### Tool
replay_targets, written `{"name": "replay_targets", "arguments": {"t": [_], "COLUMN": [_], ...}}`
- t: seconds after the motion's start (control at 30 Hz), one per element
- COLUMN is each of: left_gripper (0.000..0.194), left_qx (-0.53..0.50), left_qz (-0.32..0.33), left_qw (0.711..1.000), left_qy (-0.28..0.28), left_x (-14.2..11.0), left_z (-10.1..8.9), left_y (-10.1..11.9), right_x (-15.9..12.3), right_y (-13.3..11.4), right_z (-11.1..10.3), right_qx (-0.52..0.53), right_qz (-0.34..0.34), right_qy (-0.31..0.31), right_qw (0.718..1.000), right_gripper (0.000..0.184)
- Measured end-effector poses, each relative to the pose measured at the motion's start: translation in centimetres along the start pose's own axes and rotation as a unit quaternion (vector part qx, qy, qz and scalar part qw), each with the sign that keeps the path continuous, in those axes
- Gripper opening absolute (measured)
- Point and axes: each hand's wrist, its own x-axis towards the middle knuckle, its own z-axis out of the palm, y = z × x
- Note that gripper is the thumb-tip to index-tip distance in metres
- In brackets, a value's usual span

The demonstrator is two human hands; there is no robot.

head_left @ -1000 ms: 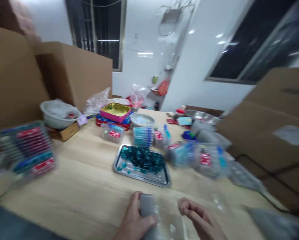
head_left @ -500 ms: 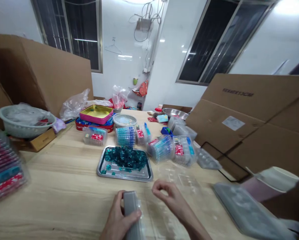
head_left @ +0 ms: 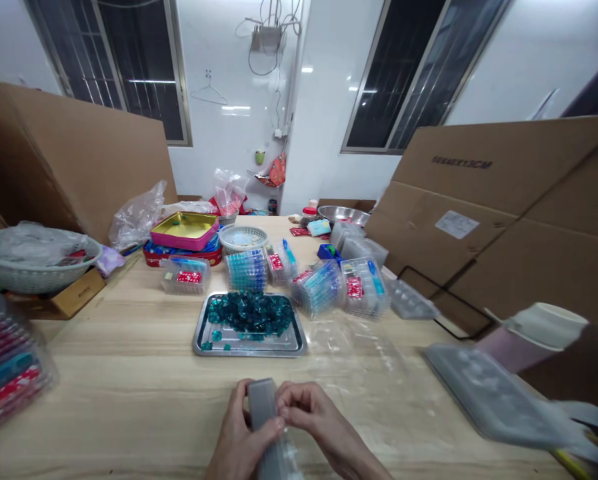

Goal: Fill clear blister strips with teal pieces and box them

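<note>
The left hand (head_left: 241, 427) and right hand (head_left: 311, 417) clamp together on a narrow grey plastic strip (head_left: 261, 403) in a clear plastic sleeve (head_left: 281, 460), held over the wooden table (head_left: 103, 400); it looks light and stiff, its film probably slippery, so the firm strip seems the best hold

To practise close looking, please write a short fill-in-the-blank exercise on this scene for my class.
The bar between the left hand and the right hand is ____.
The small pieces heaped on the steel tray are ____.
The rim of the open tin is ____.

Missing words: grey; teal; pink.
</note>
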Motion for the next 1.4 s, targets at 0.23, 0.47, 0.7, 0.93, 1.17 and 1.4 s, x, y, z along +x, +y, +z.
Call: {"name": "replay_targets", "arguments": {"t": [0.23, 0.47, 0.7, 0.93, 1.17, 1.4], "left_gripper": [0.069, 0.073, 0.072, 0.066, 0.072, 0.074], "left_qx": [0.004, -0.008, -0.024, -0.026, -0.033, -0.021], "left_qz": [0.002, 0.006, 0.07, 0.062, 0.057, 0.079], "left_qw": [1.0, 1.0, 0.996, 0.996, 0.995, 0.995], "left_qy": [-0.007, -0.018, -0.04, -0.062, -0.076, -0.051], "left_x": [-0.1, 0.1, 2.5, 5.3, 6.2, 6.9], "left_z": [-0.2, 1.2, 5.6, 9.9, 11.6, 12.8], "left_y": [0.6, 1.2, 5.0, 5.4, 4.9, 4.4], "right_x": [0.0, -0.9, -2.6, -5.0, -4.9, -2.6], "right_y": [0.3, -0.3, -4.7, -7.5, -12.1, -8.9], "right_z": [0.1, -0.5, -3.8, -11.5, -19.5, -14.9], "right_qx": [0.012, 0.004, -0.05, -0.113, -0.313, -0.176], "right_qz": [-0.002, -0.019, -0.12, -0.123, -0.067, -0.069], "right_qy": [0.0, 0.034, 0.111, 0.195, 0.22, 0.086], "right_qw": [1.0, 0.999, 0.985, 0.966, 0.922, 0.978], "right_gripper": [0.015, 0.013, 0.016, 0.017, 0.022, 0.025]}}
